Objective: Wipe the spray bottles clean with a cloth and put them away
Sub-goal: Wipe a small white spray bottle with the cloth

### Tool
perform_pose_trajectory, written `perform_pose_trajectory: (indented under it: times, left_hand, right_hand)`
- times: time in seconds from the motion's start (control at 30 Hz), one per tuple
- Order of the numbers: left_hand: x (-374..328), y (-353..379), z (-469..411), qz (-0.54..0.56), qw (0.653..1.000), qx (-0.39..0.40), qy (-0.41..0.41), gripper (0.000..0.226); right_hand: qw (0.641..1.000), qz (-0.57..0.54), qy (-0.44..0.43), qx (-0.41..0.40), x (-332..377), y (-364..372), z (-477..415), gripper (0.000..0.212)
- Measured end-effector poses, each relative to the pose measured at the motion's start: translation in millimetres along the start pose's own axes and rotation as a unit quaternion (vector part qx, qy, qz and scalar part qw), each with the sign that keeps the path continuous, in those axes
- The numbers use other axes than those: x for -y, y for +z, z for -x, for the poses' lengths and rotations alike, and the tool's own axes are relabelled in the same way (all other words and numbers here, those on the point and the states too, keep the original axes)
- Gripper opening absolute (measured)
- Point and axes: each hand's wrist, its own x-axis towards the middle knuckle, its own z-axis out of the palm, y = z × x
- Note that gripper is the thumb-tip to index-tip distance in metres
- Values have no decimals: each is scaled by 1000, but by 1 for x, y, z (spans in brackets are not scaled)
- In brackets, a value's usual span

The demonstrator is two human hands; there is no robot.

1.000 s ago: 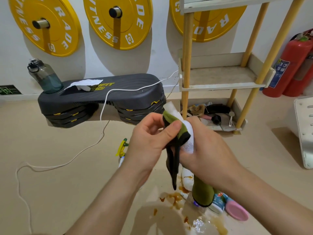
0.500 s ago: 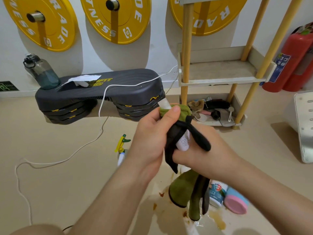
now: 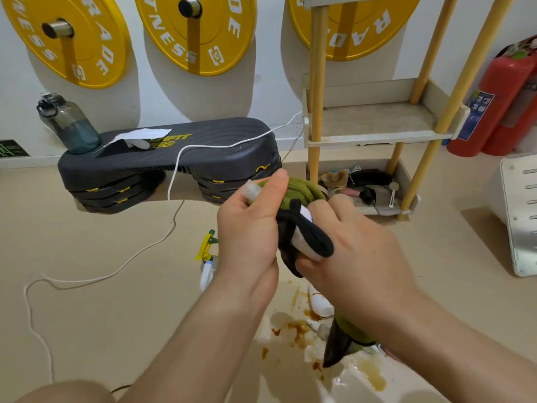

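Spray bottle (image 3: pixel 251 189) was held in the air over the floor (image 3: pixel 87 286). Right grip (image 3: pixel 357 257) clenched its body; left grip (image 3: pixel 250 228) pinched the green cloth (image 3: pixel 302 193) round its neck. Judgement: twist the bottle inside the cloth, working cap to base, with the cloth tail clear of the brown spill (image 3: pixel 296 330).

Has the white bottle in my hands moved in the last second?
Yes. The white bottle has tipped from upright, its capped top swinging left from the yellow shelf post toward the black step platform.
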Motion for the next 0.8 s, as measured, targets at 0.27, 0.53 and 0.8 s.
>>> perform_pose_trajectory:
  times: [0.27,0.53,0.8]
  left_hand:
    - [-14,-3,4,-23,990,140,-9,31]
    - [-16,1,7,-29,998,25,-42,23]
    - [-29,-9,-2,-14,997,49,-57,45]
  right_hand:
    - [756,-551,93,342,-29,-31,-18,10]
    - [949,-280,54,136,2,-22,-5,25]
    - [975,-207,51,64,-7,-14,-11,31]
